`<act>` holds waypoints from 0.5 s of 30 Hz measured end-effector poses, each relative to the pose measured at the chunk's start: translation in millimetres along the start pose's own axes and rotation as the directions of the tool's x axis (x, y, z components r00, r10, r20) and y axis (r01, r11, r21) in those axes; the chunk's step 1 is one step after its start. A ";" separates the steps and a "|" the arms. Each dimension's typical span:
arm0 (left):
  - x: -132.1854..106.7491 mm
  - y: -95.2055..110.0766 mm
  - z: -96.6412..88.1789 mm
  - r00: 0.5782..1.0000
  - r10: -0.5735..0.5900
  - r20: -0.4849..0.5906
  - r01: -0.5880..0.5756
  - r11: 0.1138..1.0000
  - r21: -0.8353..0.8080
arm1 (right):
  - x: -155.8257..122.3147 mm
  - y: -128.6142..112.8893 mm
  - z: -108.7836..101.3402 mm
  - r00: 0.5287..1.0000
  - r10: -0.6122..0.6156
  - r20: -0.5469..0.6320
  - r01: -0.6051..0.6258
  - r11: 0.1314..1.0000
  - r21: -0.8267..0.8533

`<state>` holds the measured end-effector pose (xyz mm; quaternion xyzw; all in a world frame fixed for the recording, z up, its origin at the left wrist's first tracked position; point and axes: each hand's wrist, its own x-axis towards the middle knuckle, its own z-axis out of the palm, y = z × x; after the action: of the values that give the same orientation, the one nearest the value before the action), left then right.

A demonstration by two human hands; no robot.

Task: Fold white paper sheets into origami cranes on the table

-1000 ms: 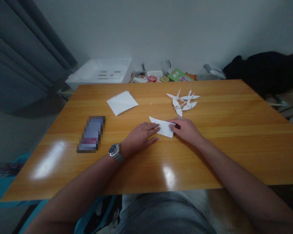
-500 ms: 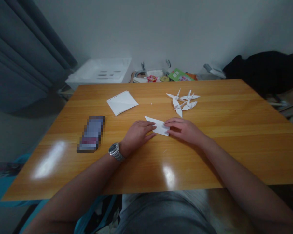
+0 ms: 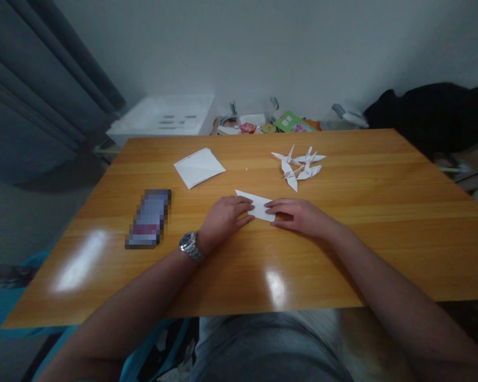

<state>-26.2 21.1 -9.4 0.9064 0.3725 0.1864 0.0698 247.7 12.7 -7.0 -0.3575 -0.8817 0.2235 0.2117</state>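
A folded strip of white paper (image 3: 261, 207) lies flat on the wooden table between my two hands. My left hand (image 3: 225, 218), with a metal watch (image 3: 190, 245) on its wrist, holds the paper's left part, fingers on top and thumb at the near edge. On the right end of the same paper, my right hand (image 3: 298, 215) presses with its fingertips, its thumb by the lower corner. Beyond my right hand sits a cluster of white folded paper cranes (image 3: 290, 172). Farther back on the left lies a stack of white paper sheets (image 3: 199, 167) with a torn perforated edge.
A phone (image 3: 148, 218), its screen blurred out, lies left of my left hand on the wooden table (image 3: 382, 212). Behind the far edge stand a white foam box (image 3: 163, 114) and assorted small items, among them a green booklet (image 3: 292, 122). Black cloth (image 3: 426, 116) is at the right.
My right hand has shifted slightly towards me and to the left across the paper, its thumb now near the lower edge. My left hand has barely moved.
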 end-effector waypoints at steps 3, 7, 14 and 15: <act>0.5 1.2 -0.9 1.000 -0.010 0.005 0.010 1.000 -0.005 | 0.6 -2.9 -0.8 1.000 0.010 -0.002 -0.010 1.000 0.001; 0.8 3.4 -2.4 1.000 -0.019 0.003 0.019 1.000 -0.003 | 1.4 -6.3 -2.8 1.000 0.012 -0.004 -0.012 1.000 0.004; 2.4 6.1 -3.1 1.000 -0.010 0.010 0.010 1.000 0.027 | 4.0 -8.8 -1.0 0.997 -0.008 -0.082 0.011 0.999 0.033; 2.5 6.5 -3.1 1.000 -0.013 0.009 0.013 0.999 0.029 | 4.4 -9.0 -0.1 0.995 -0.005 -0.099 0.009 0.999 0.035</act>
<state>-21.5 18.2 -4.1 0.9058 0.3808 0.1762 0.0594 240.0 10.1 -1.1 -0.3612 -0.8673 0.2205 0.2622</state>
